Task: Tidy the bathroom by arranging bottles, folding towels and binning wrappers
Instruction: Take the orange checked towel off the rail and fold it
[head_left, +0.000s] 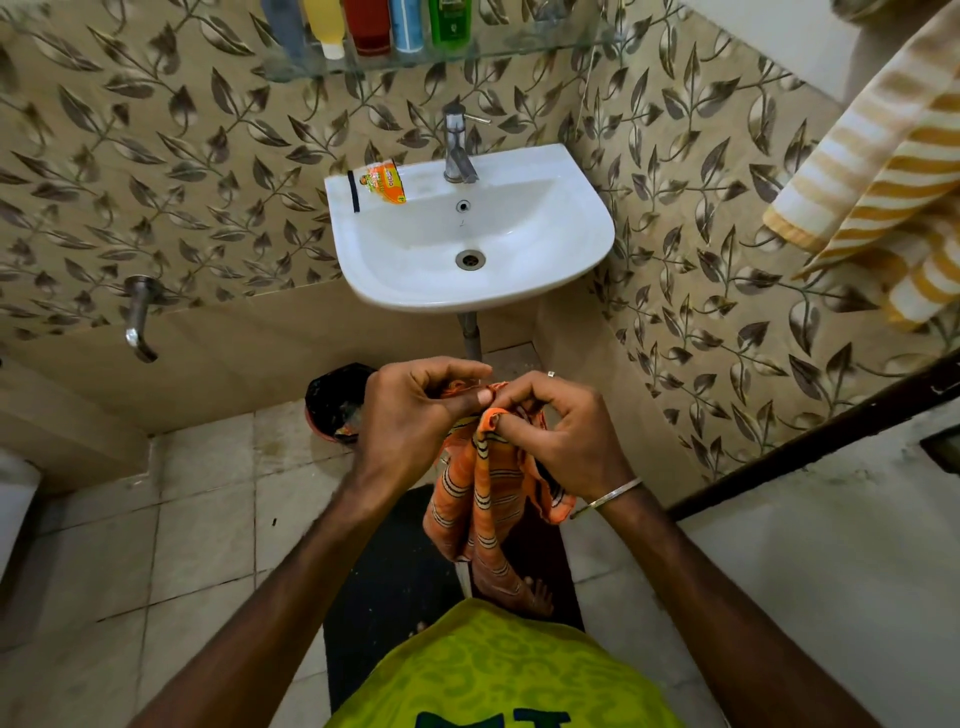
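**Mid-fold: orange towel pinched at its top edge**

Now, from the left: a wall tap (139, 317) is seen low on the tiles, and a dark bin (332, 402) stands on the floor below the sink, partly hidden by the left hand (410, 415). That hand's thumb and fingers are curled and pinched on the upper edge of the orange towel (485, 499). Just beside it, the right hand (563, 441) is clenched on the same edge, so the cloth is held between both hands and hangs bunched toward the floor mat (395, 571).

Above, bottles (371, 26) are lined on a glass shelf, and an orange wrapper (384, 182) is left on the rim of the sink (582, 228). At far right a striped towel (883, 171) hangs unfolded.

Risks are judged as follows. With the cloth bunched, wrong corners could be matched and a crooked fold produced. Should either pinch be loosened, the towel could drop onto the floor or brush the bin. The wrapper, light and near the basin, could be knocked in by a trailing corner.
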